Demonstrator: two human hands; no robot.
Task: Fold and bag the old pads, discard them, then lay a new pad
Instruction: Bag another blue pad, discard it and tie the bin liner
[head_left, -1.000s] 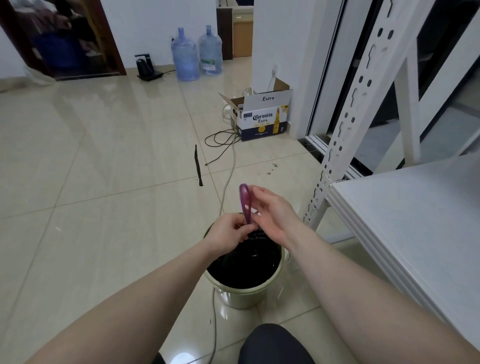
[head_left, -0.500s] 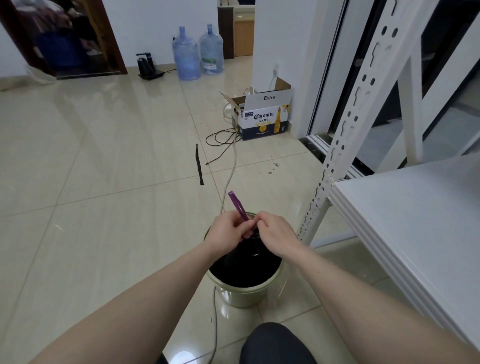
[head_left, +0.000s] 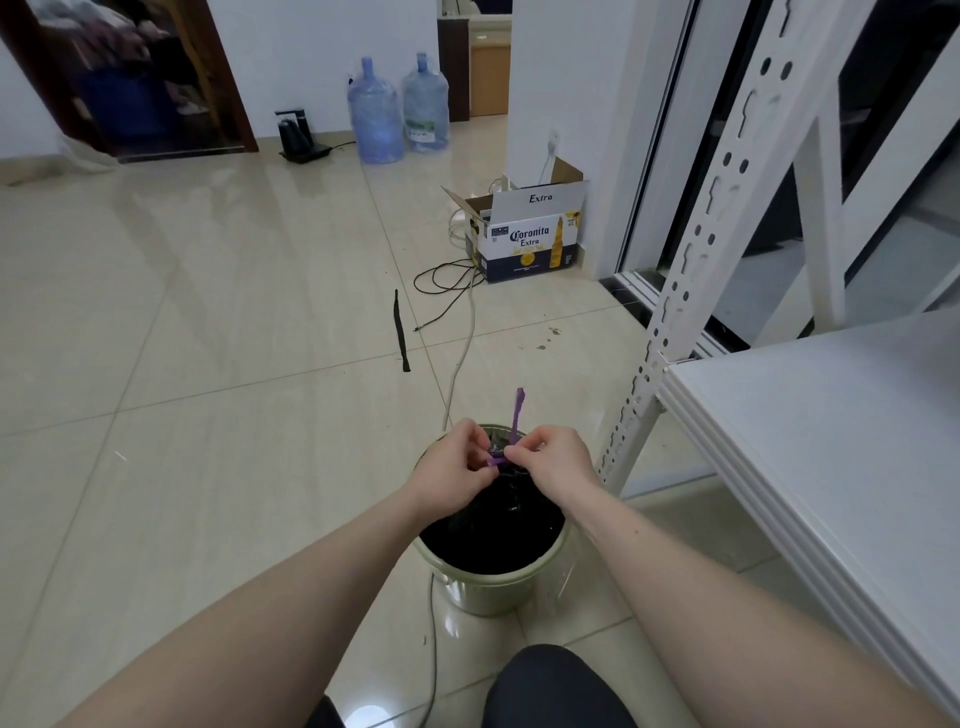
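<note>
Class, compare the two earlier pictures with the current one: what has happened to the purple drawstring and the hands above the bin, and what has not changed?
The purple drawstring was a raised loop; it has been drawn down to a short upright tail. Both hands, left hand and right hand, have dropped closer together and pinch it at the gathered neck of the black bag. The green bin, beer box and white shelf stayed put.

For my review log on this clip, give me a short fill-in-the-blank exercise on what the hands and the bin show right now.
1. Both hands pinch a ____-coloured drawstring at the gathered neck of the bag.
2. The bag lining the green bin is ____ in colour.
3. The left hand and right hand work directly above the ____.
4. The beer box stands on the floor with its flaps ____.

Missing words: purple; black; bin; open
</note>
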